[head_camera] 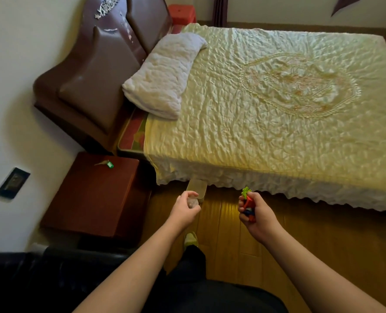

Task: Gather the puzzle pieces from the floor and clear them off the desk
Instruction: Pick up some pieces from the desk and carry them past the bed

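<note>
My right hand [256, 214] is closed around a bunch of coloured puzzle pieces [247, 203]; green, red and blue ones stick out above and beside my fingers. My left hand [185, 208] grips a clear plastic container [196, 188] by its near edge, held above the wooden floor [232, 233] close to the bed's side. The two hands are apart, roughly level with each other. The inside of the container is hard to make out.
A bed with a cream quilt [277, 109] and a white pillow [162, 75] fills the upper right. A reddish-brown nightstand [92, 195] stands at left with a small green item [108, 164] on top. A dark sofa edge [41, 279] sits lower left.
</note>
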`<control>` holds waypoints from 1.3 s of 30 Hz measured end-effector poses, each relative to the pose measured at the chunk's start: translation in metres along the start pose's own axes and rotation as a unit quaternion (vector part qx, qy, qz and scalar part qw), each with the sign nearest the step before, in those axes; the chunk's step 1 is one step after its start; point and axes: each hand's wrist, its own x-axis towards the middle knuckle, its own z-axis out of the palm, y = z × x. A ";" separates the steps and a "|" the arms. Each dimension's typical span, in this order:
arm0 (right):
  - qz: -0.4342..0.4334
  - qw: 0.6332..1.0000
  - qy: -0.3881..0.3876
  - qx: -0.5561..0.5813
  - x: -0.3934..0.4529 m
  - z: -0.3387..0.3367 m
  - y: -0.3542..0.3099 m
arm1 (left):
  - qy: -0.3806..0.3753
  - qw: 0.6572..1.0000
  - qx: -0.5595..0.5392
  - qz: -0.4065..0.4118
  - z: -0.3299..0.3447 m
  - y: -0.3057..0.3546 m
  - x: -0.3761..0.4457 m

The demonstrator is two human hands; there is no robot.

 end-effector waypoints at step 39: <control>0.145 0.982 0.116 0.027 0.383 -0.040 0.040 | -0.025 0.962 0.078 -0.260 0.137 -0.218 0.467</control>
